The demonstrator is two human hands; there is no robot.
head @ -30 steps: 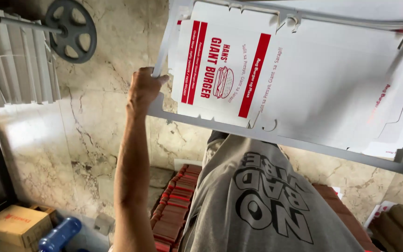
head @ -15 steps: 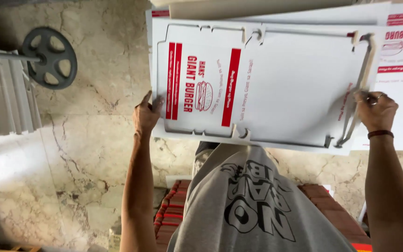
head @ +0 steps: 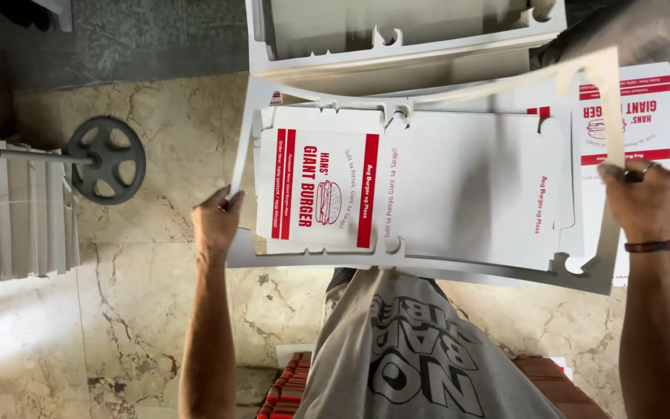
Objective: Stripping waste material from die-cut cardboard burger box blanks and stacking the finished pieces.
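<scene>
I hold a thin white cardboard waste frame [head: 428, 268] by its two sides. My left hand [head: 215, 221] grips the left strip. My right hand [head: 644, 203], with a ring and a dark wrist band, grips the right strip, which bends upward. Inside the frame lies a flat white die-cut box blank with red stripes and a burger drawing [head: 412, 190], on a stack of similar sheets. My grey printed shirt [head: 420, 349] fills the lower middle.
More white cardboard frames [head: 405, 39] are piled at the top. Another printed blank [head: 645, 116] lies to the right. A dark barbell plate on a bar [head: 106, 159] and a row of white sheets [head: 17, 209] sit left on the marble floor. Red-edged stacks [head: 284, 388] lie below.
The view has tilted down toward the floor. The cardboard sheet came lower, my right hand took hold of its right side, and the outer frame now separates around the printed blank.
</scene>
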